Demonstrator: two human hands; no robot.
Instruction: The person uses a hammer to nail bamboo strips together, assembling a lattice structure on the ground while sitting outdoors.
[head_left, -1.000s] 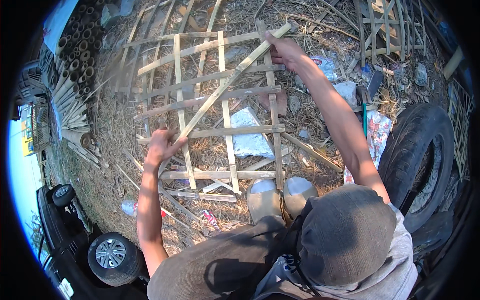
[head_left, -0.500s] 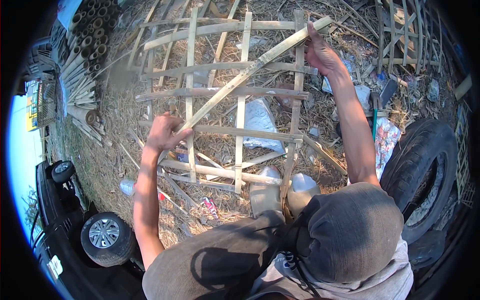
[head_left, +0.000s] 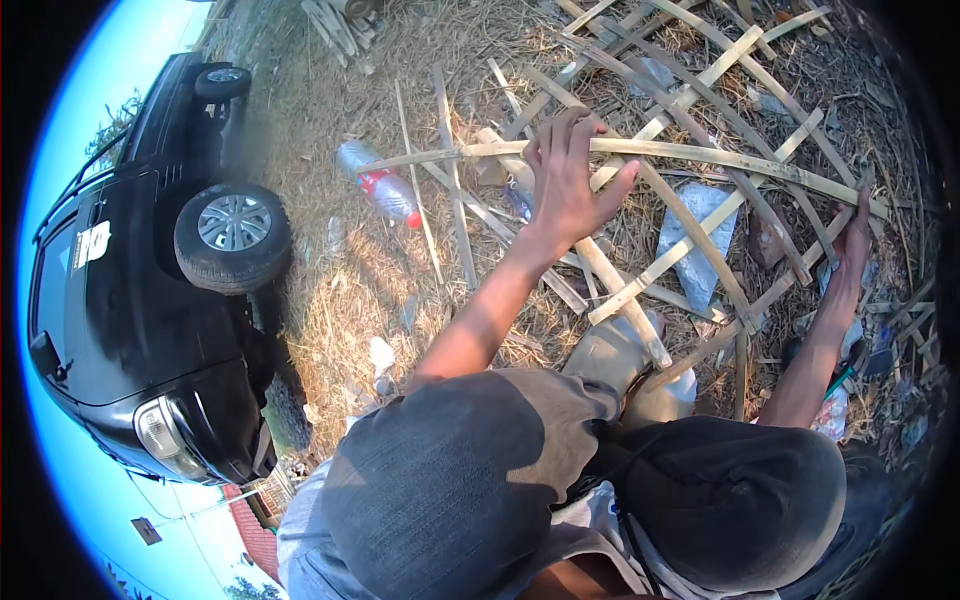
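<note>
Dry straw and dirt (head_left: 350,270) fill the middle of the frame, so it's clearly an outdoor yard. Only one view is given, the head camera looking down.

A lattice (head_left: 700,190) of split bamboo slats is seen across the upper right, tilted, with its lower end reaching down to the knees (head_left: 640,365) at lower centre. One long slat (head_left: 700,155) is laid across the top of it, running from centre frame out to the right edge.

The left hand (head_left: 570,185) is placed at upper centre, fingers spread and curled loosely over that long slat, thumb sticking out to the right. The slat is touched, but a tight grasp isn't shown. The right hand (head_left: 855,235) is found at the far right, wrapped around the end of the long slat where it meets the lattice edge; how firmly it's closed can't be told, it's too small and bent by the lens.

A plastic bottle (head_left: 378,185) with a red label is left lying on the straw, left of the lattice. A black car (head_left: 150,300) is parked along the left side, front wheel (head_left: 232,235) turned toward the straw. A pale plastic sheet (head_left: 695,240) is visible under the lattice.
</note>
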